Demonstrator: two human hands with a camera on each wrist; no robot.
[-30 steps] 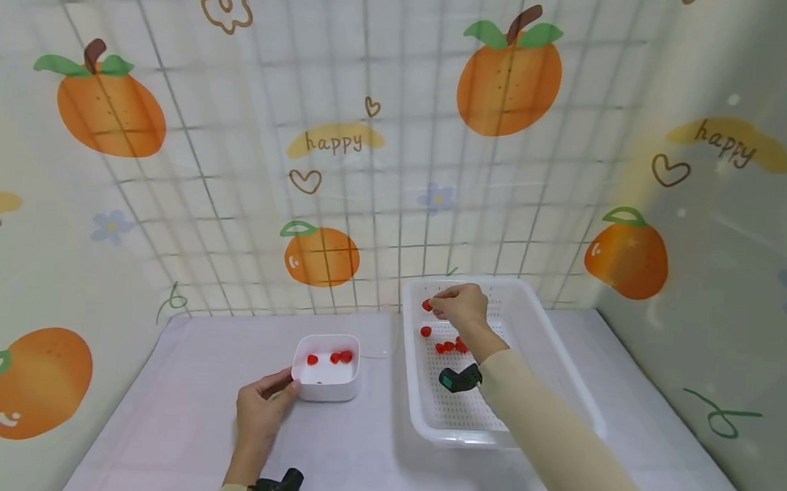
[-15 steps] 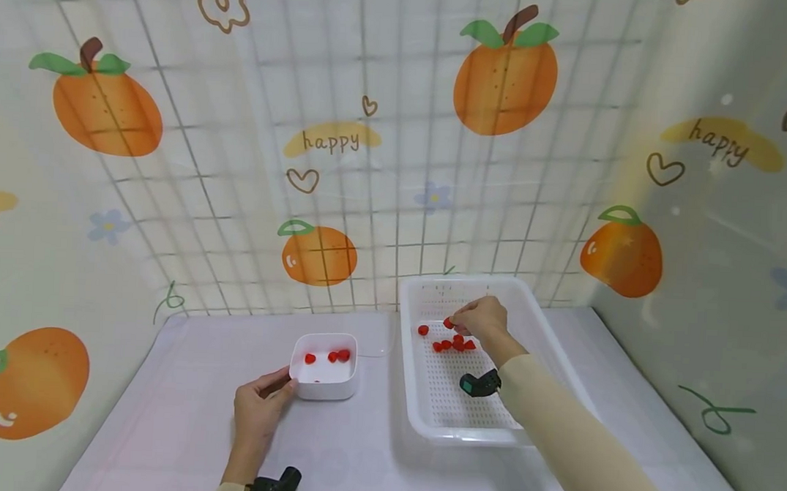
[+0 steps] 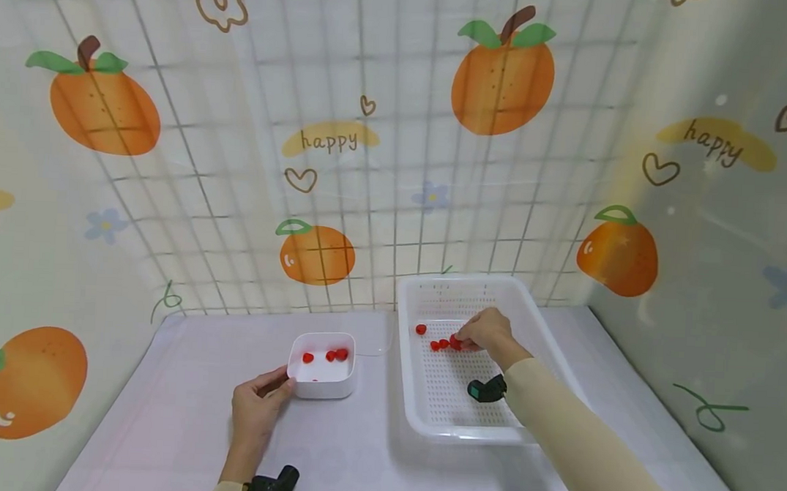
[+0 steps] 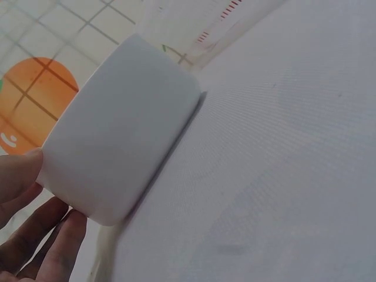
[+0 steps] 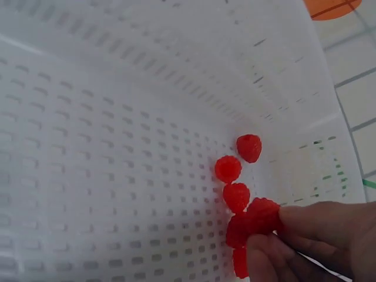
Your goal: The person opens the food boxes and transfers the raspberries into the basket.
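Note:
A small white box (image 3: 324,390) stands on the table with a few raspberries (image 3: 307,357) inside. My left hand (image 3: 254,408) holds its left side, the thumb near the front corner in the left wrist view. Over in the white perforated basket (image 3: 447,432), my right hand (image 3: 491,332) pinches a raspberry (image 5: 264,215) between thumb and fingers. That raspberry is against or just above another raspberry (image 5: 236,230) in a loose row on the basket floor. A single raspberry (image 3: 420,329) lies apart, nearer the basket's left wall. My right fingers partly hide the row's end.
The basket's raised rim surrounds the right hand's work. A white cloth covers the table (image 3: 182,405). Behind stands a wire grid under a printed curtain (image 3: 395,202), which also hangs at both sides. Each wrist wears a black camera (image 3: 486,389).
My right hand has moved right and toward me inside the basket, carrying the pinched raspberry from near the back left down to the row. My left hand stays at the box.

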